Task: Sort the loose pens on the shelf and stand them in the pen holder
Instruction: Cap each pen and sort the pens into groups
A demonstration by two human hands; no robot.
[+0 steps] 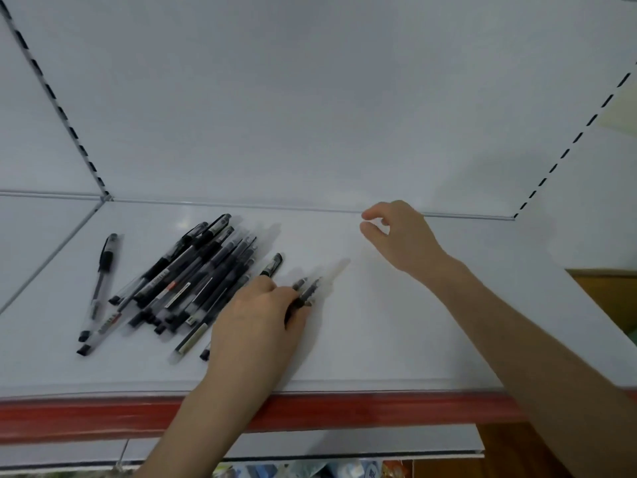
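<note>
Heap of black pens (193, 281) lying on white shelf (396, 339) at 9 o'clock, single pen (103, 270) apart at its left. Left hand (255, 319) at 7 o'clock, fingers curled round a few pens (305, 291). Right hand (396, 236) at 3 o'clock, loosely curled, empty, near back wall (310, 115). Red strip (310, 408) along shelf front.

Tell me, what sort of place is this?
Probably a shop: a white shelf with slotted uprights, loose pens heaped on it, a red strip along its front edge, and packaged goods below.
</note>
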